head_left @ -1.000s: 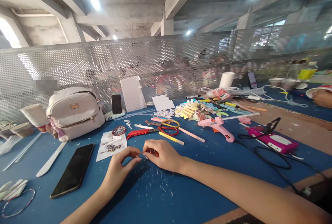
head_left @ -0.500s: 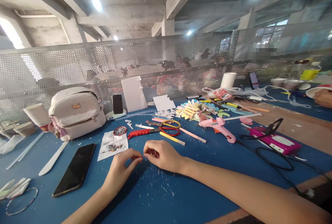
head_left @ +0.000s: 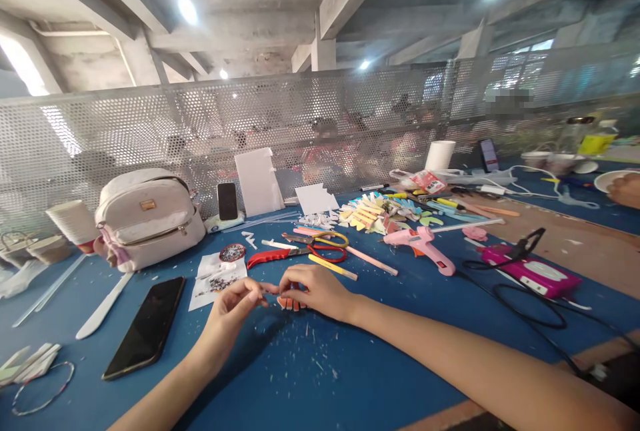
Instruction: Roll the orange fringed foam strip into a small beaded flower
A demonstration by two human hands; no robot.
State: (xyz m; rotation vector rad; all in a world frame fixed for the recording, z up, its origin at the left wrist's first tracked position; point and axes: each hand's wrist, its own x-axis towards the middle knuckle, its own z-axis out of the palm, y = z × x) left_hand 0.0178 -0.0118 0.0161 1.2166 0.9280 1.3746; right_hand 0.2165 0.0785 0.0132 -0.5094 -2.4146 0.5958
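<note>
My left hand [head_left: 235,304] has its thumb and forefinger pinched together near the fingertips of my right hand; whatever lies between them is too small to make out. My right hand [head_left: 317,291] curls over a small orange piece with pale stripes [head_left: 291,304], low over the blue table, its fingertips closed on the upper side. Just left lies a white paper [head_left: 205,291] with tiny dark and coloured bits and a small round dish [head_left: 232,253] at its top edge. Behind the hands are a red-handled cutter [head_left: 273,256], scissors [head_left: 330,240] and a yellow pen [head_left: 333,267].
A pink glue gun [head_left: 420,244] with a black cord and a magenta box [head_left: 530,271] lie right. Paper strips [head_left: 373,211] pile up behind. Left are a black phone [head_left: 145,328], a white plastic knife [head_left: 105,304] and a pale backpack [head_left: 147,218]. Another person's hand [head_left: 627,189] appears far right.
My left hand has turned, its fingers now reaching up to the right hand. My right hand has lifted and flattened slightly, so the orange striped piece shows beneath its fingers.
</note>
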